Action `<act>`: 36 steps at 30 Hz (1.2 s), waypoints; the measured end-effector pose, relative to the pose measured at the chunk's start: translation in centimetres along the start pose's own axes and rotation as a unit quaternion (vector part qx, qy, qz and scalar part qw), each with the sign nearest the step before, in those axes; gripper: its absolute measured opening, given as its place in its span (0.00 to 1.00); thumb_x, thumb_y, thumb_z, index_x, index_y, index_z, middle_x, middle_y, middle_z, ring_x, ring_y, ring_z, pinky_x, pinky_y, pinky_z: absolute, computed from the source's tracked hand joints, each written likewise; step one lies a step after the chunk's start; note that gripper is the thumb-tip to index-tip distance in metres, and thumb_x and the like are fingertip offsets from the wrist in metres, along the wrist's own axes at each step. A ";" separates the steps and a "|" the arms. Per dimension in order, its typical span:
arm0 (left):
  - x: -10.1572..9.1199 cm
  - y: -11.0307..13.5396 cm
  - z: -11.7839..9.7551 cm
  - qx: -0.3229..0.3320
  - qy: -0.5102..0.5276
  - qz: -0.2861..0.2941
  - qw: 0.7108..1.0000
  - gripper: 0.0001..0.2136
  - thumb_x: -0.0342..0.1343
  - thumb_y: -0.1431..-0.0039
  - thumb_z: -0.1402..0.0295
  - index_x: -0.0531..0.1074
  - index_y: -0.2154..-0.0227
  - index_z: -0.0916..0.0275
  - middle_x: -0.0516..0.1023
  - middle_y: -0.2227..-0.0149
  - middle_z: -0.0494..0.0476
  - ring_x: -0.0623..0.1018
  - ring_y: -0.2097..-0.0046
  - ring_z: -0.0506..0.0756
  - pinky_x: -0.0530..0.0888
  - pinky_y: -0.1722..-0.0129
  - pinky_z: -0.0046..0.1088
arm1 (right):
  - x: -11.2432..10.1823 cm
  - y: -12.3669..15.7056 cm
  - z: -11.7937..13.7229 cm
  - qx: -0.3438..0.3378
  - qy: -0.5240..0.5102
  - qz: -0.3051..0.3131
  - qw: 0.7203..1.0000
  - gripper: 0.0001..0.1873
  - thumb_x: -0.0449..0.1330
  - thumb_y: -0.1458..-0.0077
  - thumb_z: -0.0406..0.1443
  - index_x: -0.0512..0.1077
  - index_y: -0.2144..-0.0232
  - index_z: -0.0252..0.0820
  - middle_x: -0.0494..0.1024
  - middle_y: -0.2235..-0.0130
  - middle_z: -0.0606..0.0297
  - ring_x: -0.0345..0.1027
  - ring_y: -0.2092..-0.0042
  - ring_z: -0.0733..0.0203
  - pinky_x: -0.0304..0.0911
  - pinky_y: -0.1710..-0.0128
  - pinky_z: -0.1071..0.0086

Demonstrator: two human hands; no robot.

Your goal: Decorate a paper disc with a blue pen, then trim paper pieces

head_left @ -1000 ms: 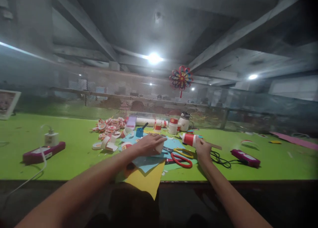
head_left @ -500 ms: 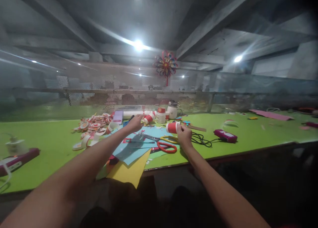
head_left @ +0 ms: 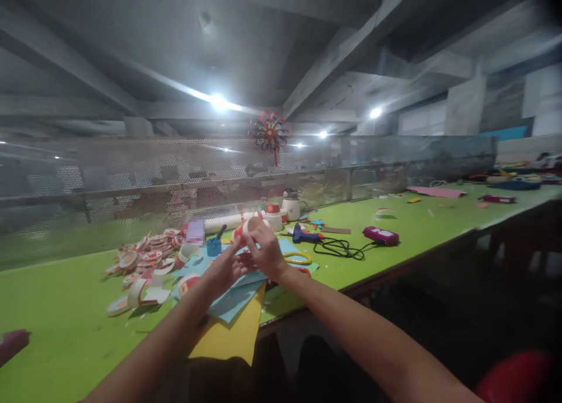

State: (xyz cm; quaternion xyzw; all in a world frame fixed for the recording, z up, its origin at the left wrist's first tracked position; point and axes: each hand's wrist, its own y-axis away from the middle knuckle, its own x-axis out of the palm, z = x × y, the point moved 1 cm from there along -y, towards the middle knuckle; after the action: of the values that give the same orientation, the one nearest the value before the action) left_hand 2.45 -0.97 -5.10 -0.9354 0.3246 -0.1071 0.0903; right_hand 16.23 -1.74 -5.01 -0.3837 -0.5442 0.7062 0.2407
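Note:
Both hands meet over the blue paper sheets (head_left: 235,309). A red and white paper cup (head_left: 240,233) is between them, tilted with its mouth toward the upper right. My right hand (head_left: 267,249) grips the cup from the right, fingers curled round it. My left hand (head_left: 226,267) closes on its lower left side; some of its fingers are hidden. Another red and white cup (head_left: 188,284) lies by my left forearm. Scissors with a yellow handle loop (head_left: 297,256) are partly covered by my right hand.
To the left lies a heap of round red and white pieces (head_left: 151,253). Behind the hands stand a small blue pot (head_left: 214,246), stacked cups (head_left: 273,217) and a white jar (head_left: 290,205). A blue glue gun (head_left: 306,234), black cord (head_left: 338,248) and purple power strip (head_left: 381,235) lie right.
My hands have come together on a cup; before, the right held a cup alone and the left reached toward the back. The view has turned right. The glue gun now shows.

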 end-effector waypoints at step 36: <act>-6.5 0.5 -1.1 0.053 0.168 -0.096 0.980 0.14 0.56 0.37 0.63 0.71 0.53 0.65 0.76 0.55 0.60 0.78 0.57 0.56 0.76 0.57 0.39 | -4.9 0.4 -6.2 0.146 0.171 0.613 0.757 0.19 0.59 0.38 0.39 0.68 0.46 0.40 0.71 0.46 0.57 0.70 0.50 0.54 0.69 0.53 0.54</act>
State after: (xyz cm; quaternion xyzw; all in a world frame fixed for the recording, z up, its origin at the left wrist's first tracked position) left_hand -3.09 2.62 -5.03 -0.9248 0.2380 -0.2878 0.0728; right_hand 24.15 -1.99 -4.71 -0.7102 -0.0324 0.6959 -0.1018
